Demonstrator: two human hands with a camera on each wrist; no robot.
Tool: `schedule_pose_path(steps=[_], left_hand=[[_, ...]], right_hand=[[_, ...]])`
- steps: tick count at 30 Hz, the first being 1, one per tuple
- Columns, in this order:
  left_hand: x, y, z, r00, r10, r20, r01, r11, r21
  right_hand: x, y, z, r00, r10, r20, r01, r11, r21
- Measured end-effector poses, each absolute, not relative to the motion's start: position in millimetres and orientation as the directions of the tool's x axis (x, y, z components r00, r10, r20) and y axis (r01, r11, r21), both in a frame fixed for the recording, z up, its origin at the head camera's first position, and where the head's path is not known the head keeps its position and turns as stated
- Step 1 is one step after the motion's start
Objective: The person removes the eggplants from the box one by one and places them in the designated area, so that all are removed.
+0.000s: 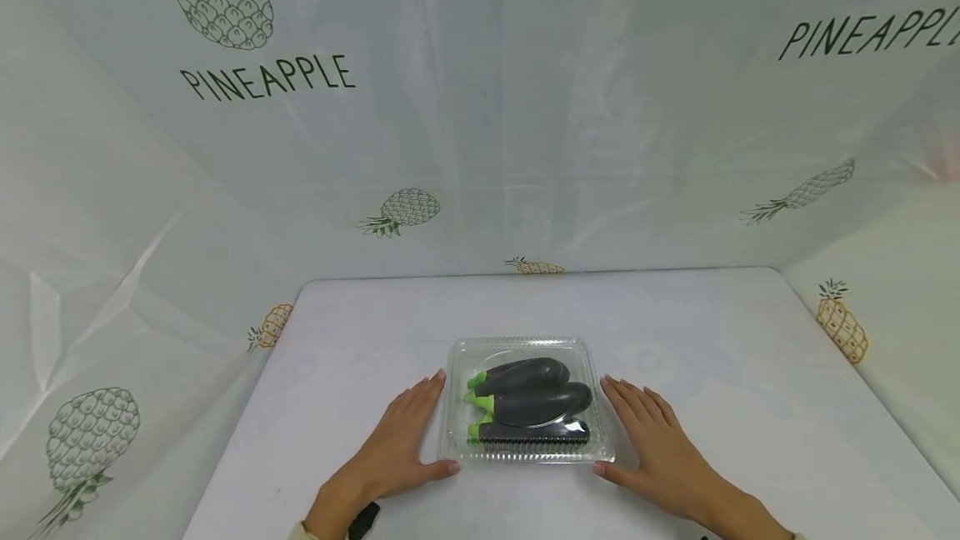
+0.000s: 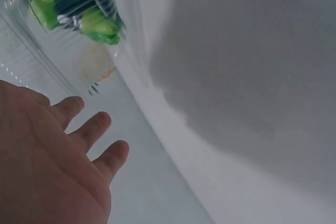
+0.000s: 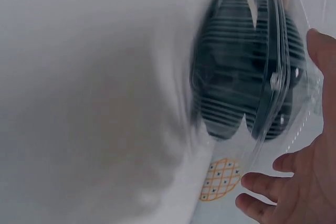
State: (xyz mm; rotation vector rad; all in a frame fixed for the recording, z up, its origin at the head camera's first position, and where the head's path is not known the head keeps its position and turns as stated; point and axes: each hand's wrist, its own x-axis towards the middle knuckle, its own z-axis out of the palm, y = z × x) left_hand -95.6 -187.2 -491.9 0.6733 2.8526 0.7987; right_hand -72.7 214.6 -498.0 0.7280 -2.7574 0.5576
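A clear plastic clamshell box (image 1: 517, 346) sits on the table with its lid down. Several dark eggplants (image 1: 534, 403) with green stem ends lie inside it, stems toward the left. My left hand (image 1: 401, 444) is at the box's left side, fingers extended and thumb near the front corner. On the opposite side, my right hand (image 1: 660, 461) mirrors it, fingertips right at the box's edge. The left wrist view has the green stem ends (image 2: 97, 24) above the left hand (image 2: 52, 150). The right wrist view shows the ridged box side beside the right hand (image 3: 310, 177).
The white table (image 1: 360, 315) has rounded far corners. Behind and beside it hangs a pale sheet (image 1: 480, 107) printed with pineapples and lettering. Near the left wrist is a small black object (image 1: 363, 519).
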Motion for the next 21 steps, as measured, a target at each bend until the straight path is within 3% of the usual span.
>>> schedule_pose_path(steps=[21], left_hand=[[-85, -174, -501, -0.896, 0.439, 0.064, 0.412, 0.772, 0.484]], right_hand=[[-69, 196, -507, -0.845, -0.379, 0.377, -0.503, 0.803, -0.321]])
